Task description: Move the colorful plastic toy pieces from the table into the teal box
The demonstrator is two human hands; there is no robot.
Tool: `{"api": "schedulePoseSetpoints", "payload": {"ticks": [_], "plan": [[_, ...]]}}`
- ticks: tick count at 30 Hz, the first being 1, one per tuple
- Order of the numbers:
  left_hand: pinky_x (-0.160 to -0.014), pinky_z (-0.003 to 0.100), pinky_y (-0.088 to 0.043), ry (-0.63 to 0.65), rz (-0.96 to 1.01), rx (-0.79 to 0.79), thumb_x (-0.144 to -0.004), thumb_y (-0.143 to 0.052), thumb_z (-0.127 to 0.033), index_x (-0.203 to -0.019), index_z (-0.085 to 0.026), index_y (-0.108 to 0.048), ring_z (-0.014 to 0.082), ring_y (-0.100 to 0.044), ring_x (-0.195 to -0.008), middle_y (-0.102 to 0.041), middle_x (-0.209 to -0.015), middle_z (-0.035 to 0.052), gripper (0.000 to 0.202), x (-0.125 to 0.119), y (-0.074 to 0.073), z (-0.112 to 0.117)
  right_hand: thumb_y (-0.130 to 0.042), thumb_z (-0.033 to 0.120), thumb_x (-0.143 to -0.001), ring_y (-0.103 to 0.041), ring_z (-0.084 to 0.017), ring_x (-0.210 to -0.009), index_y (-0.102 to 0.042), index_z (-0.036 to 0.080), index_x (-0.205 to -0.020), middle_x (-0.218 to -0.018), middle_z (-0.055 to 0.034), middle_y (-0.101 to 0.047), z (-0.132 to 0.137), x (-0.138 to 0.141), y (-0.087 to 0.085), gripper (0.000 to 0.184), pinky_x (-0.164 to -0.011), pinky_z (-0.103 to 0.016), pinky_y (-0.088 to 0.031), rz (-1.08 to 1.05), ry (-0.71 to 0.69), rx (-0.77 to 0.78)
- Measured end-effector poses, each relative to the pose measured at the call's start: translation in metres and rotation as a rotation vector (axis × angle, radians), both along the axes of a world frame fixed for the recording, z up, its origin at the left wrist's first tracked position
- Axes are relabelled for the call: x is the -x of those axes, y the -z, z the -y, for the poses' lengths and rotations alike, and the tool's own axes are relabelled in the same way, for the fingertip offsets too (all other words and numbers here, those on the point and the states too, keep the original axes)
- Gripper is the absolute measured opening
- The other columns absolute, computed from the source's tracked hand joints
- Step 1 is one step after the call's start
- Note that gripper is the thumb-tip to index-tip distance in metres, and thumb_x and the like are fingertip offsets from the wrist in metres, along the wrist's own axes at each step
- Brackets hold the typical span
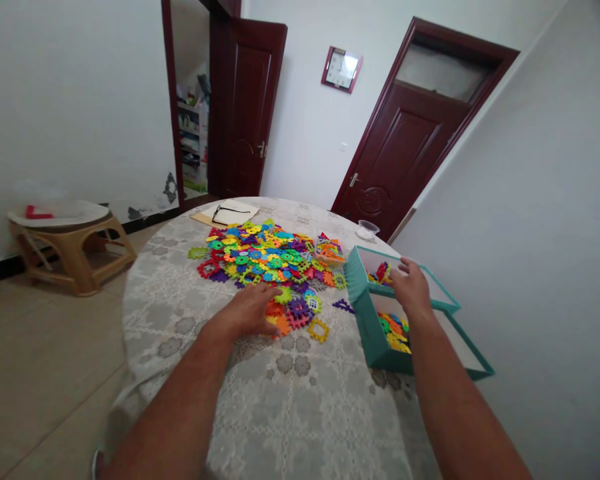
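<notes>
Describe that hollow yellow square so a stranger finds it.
On the round table, find the left hand by the colorful pile. Right of its fingers, past the pink piece, lies the yellow square; its color and open middle set it apart.

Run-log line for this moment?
left hand: at orange pieces, grip unclear | right hand: over open teal box, grip unclear | colorful pile: on table, beyond left hand

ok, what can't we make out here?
Head view:
Teal box: part of the near compartment, hidden by the right forearm.
Pile of pieces: lower layers, hidden under the top ones.
Left hand: palm, hidden by the back of the hand, so grip unclear.
Wall clock: time, too small and washed by glare.
Shelves: items too small and blurred to identify.
</notes>
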State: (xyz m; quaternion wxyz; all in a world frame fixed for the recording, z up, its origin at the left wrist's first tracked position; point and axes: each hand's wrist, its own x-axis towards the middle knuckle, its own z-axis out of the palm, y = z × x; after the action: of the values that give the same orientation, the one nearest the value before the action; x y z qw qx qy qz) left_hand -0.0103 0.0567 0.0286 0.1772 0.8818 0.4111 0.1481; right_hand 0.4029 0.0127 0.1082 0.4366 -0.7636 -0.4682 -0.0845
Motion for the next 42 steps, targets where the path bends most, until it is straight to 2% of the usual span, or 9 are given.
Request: {"api": "schedulePoseSetpoints", "payload": {"ticks": [4,6,9,16,22,28,32,36,42], "plan": [[-0.108,0.048,-0.046,-0.011,-0.081,0.078,-0.056,-0.093,-0.044,-0.145,-0.034,-0.058,0.0375,-0.054,-0.131,-0.057,-0.144,0.0115,0.096,0.0,0.001,0.005,-0.054,0.038,-0.089,-0.072,-0.024,-0.092,-0.066,0.017,-0.13,-0.122,-0.0133,-0.073,0.021,0.048,0.002,0.047,-0.087,-0.039,-0.056,-0.071,-0.208,0.022],[-0.106,0.047,-0.047,-0.008,-0.103,0.099,-0.058,-0.091,-0.042,-0.144,-0.035,-0.059,0.0367,-0.054,-0.13,-0.057,-0.143,0.0111,0.092,-0.001,0.001,0.006,-0.054,0.041,-0.092,-0.072,-0.023,-0.087,-0.069,0.019,-0.124,-0.112,-0.0106,-0.075,0.034,0.081,0.008,0.041,-0.084,-0.037,-0.055,-0.004,-0.382,0.204],[-0.105,0.044,-0.048,-0.009,-0.091,0.109,-0.062,-0.089,-0.04,-0.142,-0.034,-0.06,0.0344,-0.056,-0.128,-0.059,-0.141,0.0102,0.085,-0.002,0.001,0.006,-0.061,0.039,-0.092,-0.069,-0.025,-0.107,-0.069,0.02,-0.126,-0.125,-0.0122,-0.072,0.047,0.122,0.027,0.041,-0.094,-0.036,-0.051,0.176,-0.609,0.509],[-0.11,0.039,-0.045,0.06,-0.036,0.107,-0.082,-0.074,-0.039,-0.14,-0.03,-0.06,0.0295,-0.058,-0.13,-0.062,-0.142,0.009,0.06,-0.018,-0.004,0.01,-0.071,0.037,-0.083,-0.065,-0.027,-0.103,-0.069,0.017,-0.111,-0.115,-0.0147,-0.07,0.044,0.144,0.069,0.035,-0.08,-0.031,-0.044,0.347,-0.554,0.859],[-0.103,0.038,-0.05,0.025,-0.08,0.036,-0.083,-0.068,-0.036,-0.133,-0.027,-0.06,0.0291,-0.062,-0.123,-0.062,-0.135,0.0102,0.052,-0.028,0.002,0.012,-0.08,0.038,-0.073,-0.055,-0.017,-0.079,-0.061,0.02,-0.103,-0.09,0.0006,-0.065,0.041,0.127,0.08,0.04,-0.064,-0.025,-0.035,0.015,-0.709,0.794],[-0.097,0.037,-0.051,-0.058,-0.051,-0.056,-0.082,-0.064,-0.027,-0.121,-0.025,-0.061,0.0277,-0.06,-0.117,-0.059,-0.125,0.01,0.039,-0.03,0.007,0.008,-0.064,0.026,-0.082,-0.05,-0.014,-0.071,-0.062,0.02,-0.082,-0.075,0.0049,-0.057,0.045,0.121,0.083,0.007,-0.061,-0.023,-0.033,-0.169,-0.874,0.647],[-0.093,0.037,-0.051,-0.142,-0.04,-0.075,-0.085,-0.061,-0.027,-0.112,-0.025,-0.062,0.0274,-0.059,-0.115,-0.056,-0.123,0.0098,0.027,-0.032,0.008,0.007,-0.06,0.029,-0.088,-0.054,-0.016,-0.074,-0.062,0.021,-0.084,-0.077,0.0027,-0.06,0.041,0.14,0.087,0.009,-0.066,-0.025,-0.038,-0.187,-0.704,0.351],[-0.092,0.037,-0.051,-0.135,-0.045,-0.059,-0.083,-0.068,-0.03,-0.111,-0.026,-0.063,0.0276,-0.058,-0.117,-0.055,-0.127,0.0087,0.029,-0.032,0.005,0.009,-0.059,0.025,-0.091,-0.06,-0.022,-0.095,-0.065,0.022,-0.095,-0.098,-0.005,-0.065,0.031,0.16,0.099,0.009,-0.087,-0.032,-0.046,-0.033,-0.576,0.114],[-0.092,0.037,-0.052,-0.114,-0.014,-0.13,-0.09,-0.067,-0.043,-0.104,-0.023,-0.067,0.0271,-0.059,-0.116,-0.06,-0.122,0.0099,0.024,-0.039,-0.001,0.015,-0.06,0.019,-0.09,-0.059,-0.026,-0.114,-0.065,0.019,-0.121,-0.118,-0.0119,-0.063,0.02,0.161,0.118,0.032,-0.103,-0.039,-0.046,0.063,-0.581,0.189]]}}
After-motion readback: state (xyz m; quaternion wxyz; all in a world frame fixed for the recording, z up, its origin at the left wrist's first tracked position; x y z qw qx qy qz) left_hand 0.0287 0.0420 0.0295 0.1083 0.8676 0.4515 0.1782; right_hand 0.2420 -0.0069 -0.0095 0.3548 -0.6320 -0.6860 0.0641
